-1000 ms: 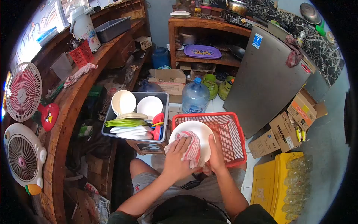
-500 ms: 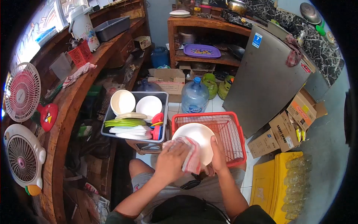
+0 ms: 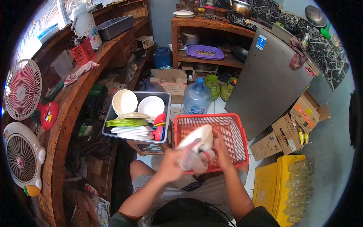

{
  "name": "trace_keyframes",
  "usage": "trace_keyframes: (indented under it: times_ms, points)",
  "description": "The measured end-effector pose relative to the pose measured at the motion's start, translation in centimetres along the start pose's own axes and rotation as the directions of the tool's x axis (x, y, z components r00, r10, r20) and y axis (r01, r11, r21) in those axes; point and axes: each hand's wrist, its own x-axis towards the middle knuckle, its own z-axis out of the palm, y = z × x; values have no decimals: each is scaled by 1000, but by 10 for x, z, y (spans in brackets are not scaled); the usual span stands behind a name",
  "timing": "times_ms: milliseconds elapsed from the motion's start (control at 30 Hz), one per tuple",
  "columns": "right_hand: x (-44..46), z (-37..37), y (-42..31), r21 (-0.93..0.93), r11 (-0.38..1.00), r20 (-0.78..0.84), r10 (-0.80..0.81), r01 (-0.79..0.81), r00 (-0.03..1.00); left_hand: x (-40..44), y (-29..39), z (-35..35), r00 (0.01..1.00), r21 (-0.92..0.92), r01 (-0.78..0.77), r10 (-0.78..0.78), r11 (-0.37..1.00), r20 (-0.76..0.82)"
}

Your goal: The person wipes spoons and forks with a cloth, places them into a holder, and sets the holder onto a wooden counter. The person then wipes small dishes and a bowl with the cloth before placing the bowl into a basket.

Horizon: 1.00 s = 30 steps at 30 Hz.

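A white bowl [image 3: 199, 137] is tilted on its side over the red basket [image 3: 238, 142]. My right hand [image 3: 222, 151] grips the bowl at its right side. The red-and-white cloth [image 3: 194, 160], blurred by motion, is in my left hand [image 3: 172, 162], pressed against the lower part of the bowl. Left of the basket, a grey tub [image 3: 137, 97] on a stool holds bowls, green and white plates, and red, yellow and blue utensils.
A large blue water bottle [image 3: 197, 97] stands behind the basket. The grey fridge [image 3: 264, 83] is at the right, above cardboard boxes [image 3: 285, 134] and a yellow crate [image 3: 266, 185]. A wooden counter [image 3: 62, 132] with two fans runs along the left.
The bowl, earlier facing up with the cloth inside, is now tipped on its side. The cloth has moved down to its lower outside, and both hands have shifted with it.
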Motion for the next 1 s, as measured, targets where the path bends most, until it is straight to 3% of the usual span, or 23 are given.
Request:
trace_keyframes:
  times_ms: [33,67,100,167,200,233,300,367,400,433,500,533,667,700,733,767,800,867,900,967,1000]
  points:
    - [0,0,-1,-188,959,15,-212,211,977,4,3,-6,995,-186,-33,15,982,-97]
    - [-2,-1,-1,-188,958,15,-216,215,976,5,0,-2,980,-479,-36,-63,877,-189]
    - [-5,-2,-1,-130,961,52,-239,244,970,6,-8,4,954,-723,-73,-163,687,-251]
    - [-13,-5,1,-10,961,112,-275,278,955,1,-37,4,980,-822,-187,43,538,-194]
    - [-17,2,5,81,948,-21,-306,306,952,0,-69,12,978,-859,-83,-125,504,-167]
    - [-20,6,5,81,951,-28,-296,298,955,5,-59,13,970,-836,-231,48,498,-240]
    - [-19,13,-5,243,967,-114,-48,75,992,-1,-45,17,883,-628,7,-300,778,-362]
    - [-17,19,-13,169,979,-161,-82,110,983,-3,-30,17,825,-538,-196,-159,820,-542]
    - [-17,20,-14,120,987,-202,-78,104,976,-12,-11,15,783,-629,-296,-194,719,-590]
    - [-18,20,-13,75,993,-245,-71,92,967,-10,-18,9,709,-609,-325,-241,723,-663]
    - [-18,18,-12,142,986,-303,-41,88,952,-30,-44,-22,859,-636,-366,-16,680,-512]
    - [-16,18,-12,200,975,-357,-22,100,934,-29,-43,-21,859,-634,-365,-15,682,-512]
    - [-15,23,-12,198,974,-396,-25,111,918,-9,-32,2,938,-303,-172,61,937,-342]
    - [-17,27,-11,78,991,-387,-68,106,920,-3,-28,8,952,-202,-129,64,971,-299]
    - [-20,31,-9,-44,994,-371,-111,102,922,9,-22,15,927,351,-227,312,908,-207]
    - [-23,35,-7,-47,994,-365,-112,102,924,20,-16,19,886,782,-292,463,550,4]
    - [-27,38,-5,-25,996,-335,-86,82,938,22,-13,15,886,782,-288,464,553,-1]
    - [-31,35,-3,-12,998,-302,-67,66,951,21,-8,11,795,485,-507,604,713,-56]
    - [-33,35,-5,-16,998,-309,-66,64,949,19,-16,17,795,478,-510,604,715,-55]
    - [-34,40,-12,28,993,-452,-87,111,888,15,-24,30,895,302,-281,362,911,-260]
    - [-31,40,-11,144,979,-471,-61,145,880,16,-26,31,885,474,-239,392,848,-254]
